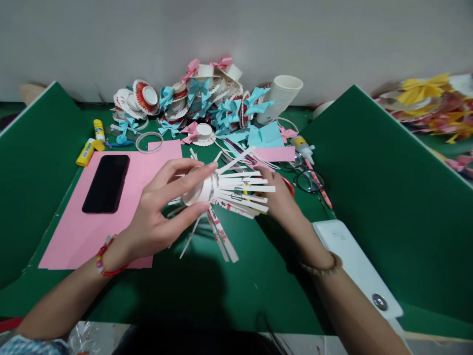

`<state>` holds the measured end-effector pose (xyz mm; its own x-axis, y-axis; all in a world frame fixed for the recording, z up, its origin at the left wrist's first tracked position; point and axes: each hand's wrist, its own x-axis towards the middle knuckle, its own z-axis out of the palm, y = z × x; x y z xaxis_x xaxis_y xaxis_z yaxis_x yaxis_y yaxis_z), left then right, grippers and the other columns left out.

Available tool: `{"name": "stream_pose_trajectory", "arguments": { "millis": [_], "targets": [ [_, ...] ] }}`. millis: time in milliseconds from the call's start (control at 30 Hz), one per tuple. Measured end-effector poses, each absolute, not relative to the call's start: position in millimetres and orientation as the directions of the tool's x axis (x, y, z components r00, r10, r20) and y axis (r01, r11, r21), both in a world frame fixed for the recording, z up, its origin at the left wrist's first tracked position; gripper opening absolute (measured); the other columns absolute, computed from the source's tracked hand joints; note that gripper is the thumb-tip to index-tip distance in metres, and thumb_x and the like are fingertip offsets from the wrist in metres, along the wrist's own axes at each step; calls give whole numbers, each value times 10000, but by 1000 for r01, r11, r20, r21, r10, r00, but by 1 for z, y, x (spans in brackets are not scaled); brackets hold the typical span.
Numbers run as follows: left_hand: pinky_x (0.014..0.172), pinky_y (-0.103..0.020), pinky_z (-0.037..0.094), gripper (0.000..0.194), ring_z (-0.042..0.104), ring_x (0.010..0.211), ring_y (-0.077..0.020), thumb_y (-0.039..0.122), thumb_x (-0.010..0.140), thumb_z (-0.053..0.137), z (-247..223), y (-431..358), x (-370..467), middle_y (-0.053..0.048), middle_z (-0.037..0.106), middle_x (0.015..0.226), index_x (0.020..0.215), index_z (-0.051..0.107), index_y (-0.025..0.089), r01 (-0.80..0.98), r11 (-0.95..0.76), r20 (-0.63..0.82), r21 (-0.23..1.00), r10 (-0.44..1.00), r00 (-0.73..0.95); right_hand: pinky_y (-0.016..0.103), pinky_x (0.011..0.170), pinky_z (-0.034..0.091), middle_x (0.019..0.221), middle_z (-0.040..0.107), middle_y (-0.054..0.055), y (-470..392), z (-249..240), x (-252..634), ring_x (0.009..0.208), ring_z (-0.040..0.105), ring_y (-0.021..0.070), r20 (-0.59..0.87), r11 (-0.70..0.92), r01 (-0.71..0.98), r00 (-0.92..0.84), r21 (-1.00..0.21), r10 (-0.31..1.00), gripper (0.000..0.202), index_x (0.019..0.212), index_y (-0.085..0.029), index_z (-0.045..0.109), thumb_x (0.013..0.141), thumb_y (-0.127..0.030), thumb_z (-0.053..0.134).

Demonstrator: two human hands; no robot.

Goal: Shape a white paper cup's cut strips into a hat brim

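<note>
My left hand is closed round the base of a white paper cup whose wall is cut into many narrow strips. The cup lies on its side in the air, its strips fanning out to the right and downwards; some carry red and dark print. Behind the strip ends is my right hand, its fingers mostly hidden by them. A red curved piece, like a scissors handle, shows at that hand's far edge. Bits of yellow also show near its fingers, but whether it grips anything is unclear.
Pink paper sheets lie at left under a black phone, beside glue sticks. Finished bow-trimmed paper pieces and stacked paper cups stand behind. Glasses and a white device are at right. Green partitions flank the desk.
</note>
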<state>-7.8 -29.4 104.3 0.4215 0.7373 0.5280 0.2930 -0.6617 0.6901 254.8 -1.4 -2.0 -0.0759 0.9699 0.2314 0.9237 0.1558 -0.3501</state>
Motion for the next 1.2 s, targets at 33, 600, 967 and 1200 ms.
{"name": "stream_pose_trajectory", "arguments": {
  "millis": [33,600,967,1200],
  "targets": [
    [940,-402,466,459,525,1096,-228,170,800,600,104,-30,-8,-58,553,1167,1237,544,299,283,-659,527,697,738,420,385,664,449,962,567,166,0,0,254,821,562,278,220,96,922,-12,-376,975,538,1216,-141,494,679,-139,531],
    [855,-384,529,352,628,961,-219,153,688,706,135,7,-27,-59,657,1026,1030,630,186,210,-616,578,759,786,218,238,526,372,743,574,31,-38,60,230,605,481,143,146,395,505,-462,-767,875,527,919,-180,556,770,-674,448],
    [863,-398,524,336,610,1016,-241,202,699,709,128,10,-28,-57,661,1100,1031,670,232,168,-498,428,851,842,328,254,594,433,800,611,56,-49,63,226,660,540,163,134,363,481,-446,-798,885,553,977,-186,590,759,-678,464],
    [873,-389,520,382,600,1050,-243,208,700,714,127,11,-30,-50,656,1125,1076,659,250,180,-465,369,867,841,397,232,575,419,790,576,45,-51,68,228,647,498,138,22,259,342,-567,-903,824,554,950,-175,584,774,-680,439]
  ]
}}
